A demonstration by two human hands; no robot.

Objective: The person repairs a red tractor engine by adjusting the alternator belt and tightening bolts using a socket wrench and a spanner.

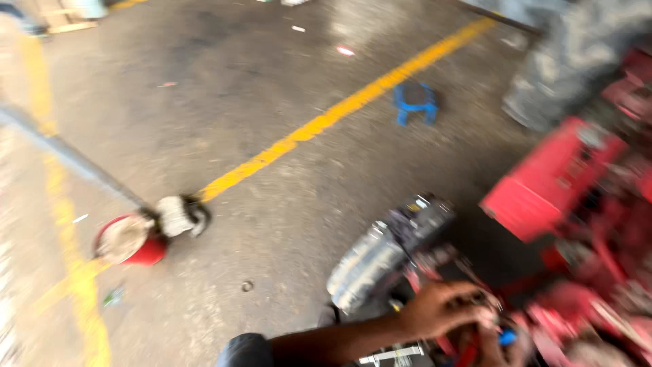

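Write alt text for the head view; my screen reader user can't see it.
A person's hands work on a red machine at lower right, blurred. On the concrete floor, crossed by a yellow line, lie a red bowl and a small blue stand.

Grey concrete floor (pixel 272 224), scuffed and littered, yellow painted lines (pixel 339 109) crossing it — bright daylight, blurred.

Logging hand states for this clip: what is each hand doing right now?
Left hand: fingers curled on the red machine's parts; grip unclear through blur.
Right hand: mostly hidden at the frame edge; cannot be told.
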